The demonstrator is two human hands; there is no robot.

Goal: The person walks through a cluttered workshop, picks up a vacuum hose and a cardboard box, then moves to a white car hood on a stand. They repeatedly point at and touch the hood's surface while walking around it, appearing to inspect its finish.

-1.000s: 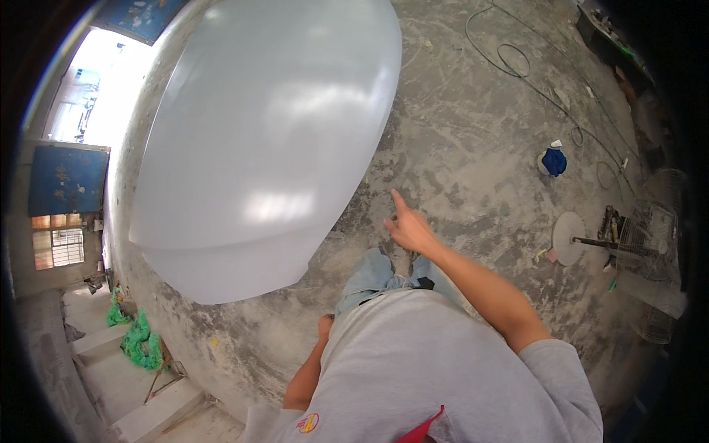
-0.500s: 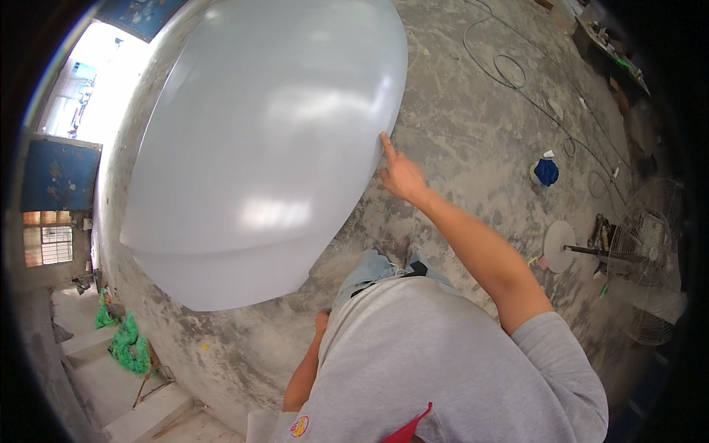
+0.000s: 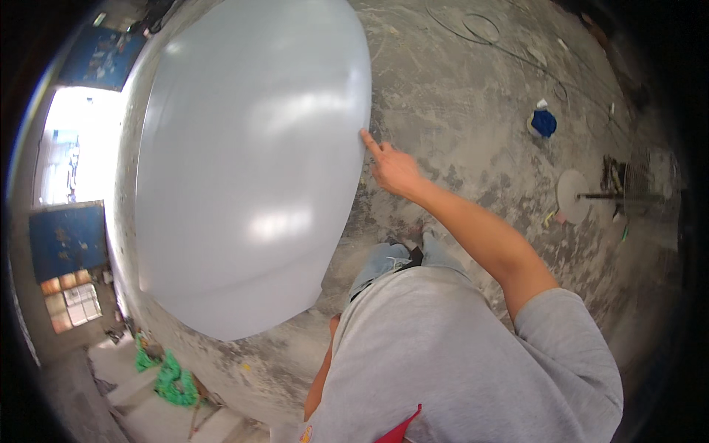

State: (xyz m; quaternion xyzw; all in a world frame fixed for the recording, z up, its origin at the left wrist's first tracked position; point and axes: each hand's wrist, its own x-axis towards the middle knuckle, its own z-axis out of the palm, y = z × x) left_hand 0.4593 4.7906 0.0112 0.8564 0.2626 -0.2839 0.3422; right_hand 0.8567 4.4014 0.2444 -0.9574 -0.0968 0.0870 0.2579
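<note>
A large, smooth grey car hood (image 3: 244,155) takes up the left half of the view, with light glaring off its surface. My right hand (image 3: 395,170) reaches to its right edge. The index finger is stretched out, its tip at the rim, and the other fingers are partly bent. Nothing is held in that hand. My left hand (image 3: 334,323) hangs low beside my hip, mostly hidden behind my shirt, so its fingers do not show.
Stained concrete floor (image 3: 443,88) surrounds the hood. A cable (image 3: 509,55) snakes across the far right. A small container with a blue cover (image 3: 543,123) and a fan with a round pale base (image 3: 573,196) stand right. Green netting-like bundles (image 3: 176,380) lie by steps at lower left.
The view has turned, so the hood sits further left and the floor items have shifted. My right index finger stays at the hood's right edge, and my left hand is more hidden.
</note>
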